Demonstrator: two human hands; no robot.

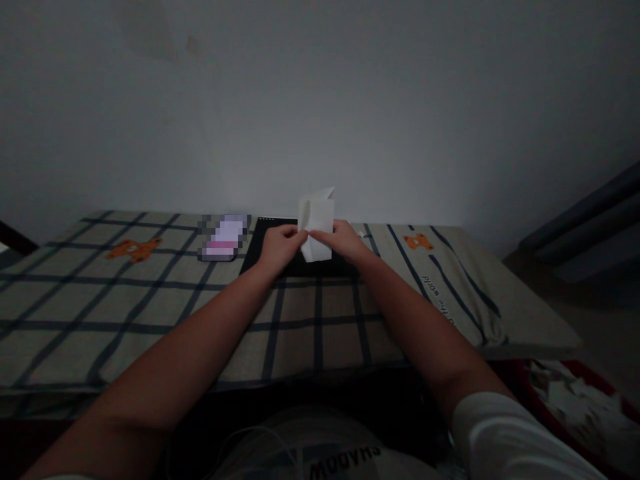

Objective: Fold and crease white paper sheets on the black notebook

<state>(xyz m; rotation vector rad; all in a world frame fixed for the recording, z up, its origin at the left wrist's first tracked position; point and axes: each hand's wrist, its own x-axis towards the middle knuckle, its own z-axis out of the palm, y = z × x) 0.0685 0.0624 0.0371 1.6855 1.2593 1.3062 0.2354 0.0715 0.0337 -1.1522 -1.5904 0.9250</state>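
A folded piece of white paper (319, 217) is held up at the middle of the view, with creases and a pointed flap at its top right. My left hand (280, 248) pinches its left side, thumb against the front. From the right, my right hand (347, 240) grips it too, its thumb meeting the left one near the paper's centre. The fingers behind the paper are hidden. Beneath both hands lies a flat black board or pad (260, 250) on the cloth.
A phone (225, 237) with a lit, blurred screen lies left of the black pad. Checked cloth (165, 300) with orange bear figures covers the table, which stands against a grey wall (320, 100). At lower right, a red container (607, 383) holds many white paper scraps.
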